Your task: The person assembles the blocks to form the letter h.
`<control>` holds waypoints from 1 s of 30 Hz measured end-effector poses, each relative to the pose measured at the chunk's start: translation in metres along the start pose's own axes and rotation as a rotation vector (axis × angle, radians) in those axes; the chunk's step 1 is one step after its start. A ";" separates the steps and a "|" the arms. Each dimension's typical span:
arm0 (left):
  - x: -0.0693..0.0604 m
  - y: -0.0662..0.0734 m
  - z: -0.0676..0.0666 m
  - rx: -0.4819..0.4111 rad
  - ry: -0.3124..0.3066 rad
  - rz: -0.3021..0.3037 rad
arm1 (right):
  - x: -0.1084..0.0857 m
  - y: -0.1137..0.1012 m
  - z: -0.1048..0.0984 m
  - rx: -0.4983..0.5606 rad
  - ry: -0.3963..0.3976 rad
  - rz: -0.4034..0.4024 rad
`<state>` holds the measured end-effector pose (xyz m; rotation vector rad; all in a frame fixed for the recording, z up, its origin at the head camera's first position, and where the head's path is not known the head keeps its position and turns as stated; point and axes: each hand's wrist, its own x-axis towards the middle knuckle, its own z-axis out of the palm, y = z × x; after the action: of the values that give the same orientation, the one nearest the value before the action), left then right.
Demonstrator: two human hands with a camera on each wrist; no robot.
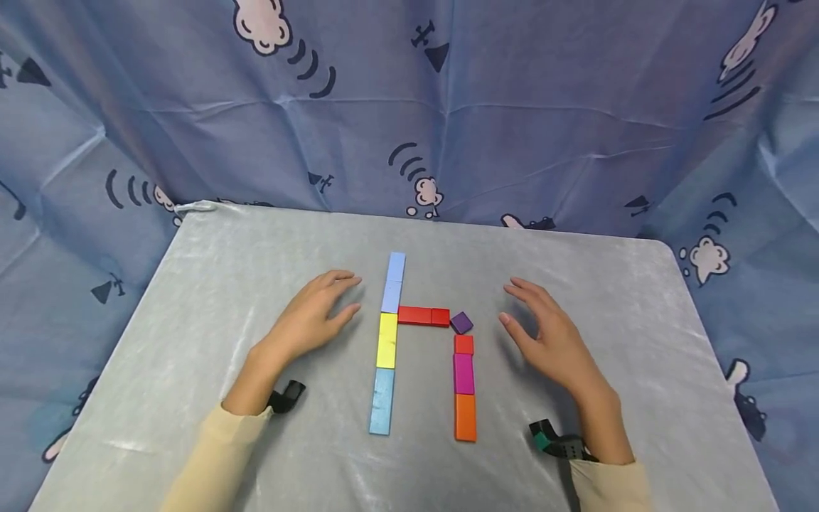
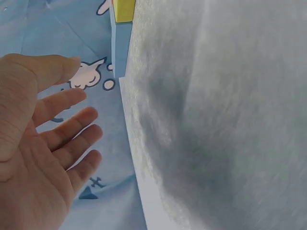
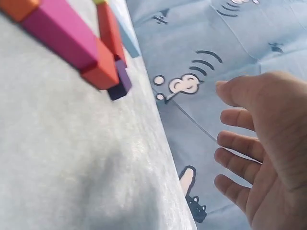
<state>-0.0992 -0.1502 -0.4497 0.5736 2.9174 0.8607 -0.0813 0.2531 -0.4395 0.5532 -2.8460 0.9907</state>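
Observation:
Coloured blocks lie on the table in an "h"-like outline. Its long left side has light blue blocks [image 1: 394,281] at the far end, a yellow block [image 1: 387,340], then a sky-blue block [image 1: 382,401]. Red blocks [image 1: 416,316] run rightward from that side, to a purple block [image 1: 462,323] set at an angle. Below it come a small red block [image 1: 463,345], a magenta block [image 1: 463,374] and an orange block [image 1: 466,418]. My left hand [image 1: 313,313] hovers left of the outline, fingers relaxed, holding nothing. My right hand [image 1: 550,338] hovers to its right, fingers loosely bent, touching no block.
A silvery-grey cloth covers the table [image 1: 269,249]. Behind and beside it hangs a blue patterned curtain [image 1: 512,142]. A black wrist device [image 1: 288,396] is on the left wrist, and another device [image 1: 559,442] is on the right.

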 end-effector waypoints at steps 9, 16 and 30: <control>-0.004 -0.002 0.012 0.017 0.013 -0.002 | 0.000 0.010 -0.005 -0.019 0.029 0.007; -0.007 -0.001 0.017 0.070 0.007 0.021 | -0.001 0.015 0.000 -0.032 0.024 0.006; -0.005 0.005 0.029 0.078 -0.050 0.069 | -0.002 0.015 -0.005 -0.055 0.026 0.022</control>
<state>-0.0892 -0.1334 -0.4720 0.6950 2.9129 0.7302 -0.0854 0.2675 -0.4451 0.5017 -2.8521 0.9126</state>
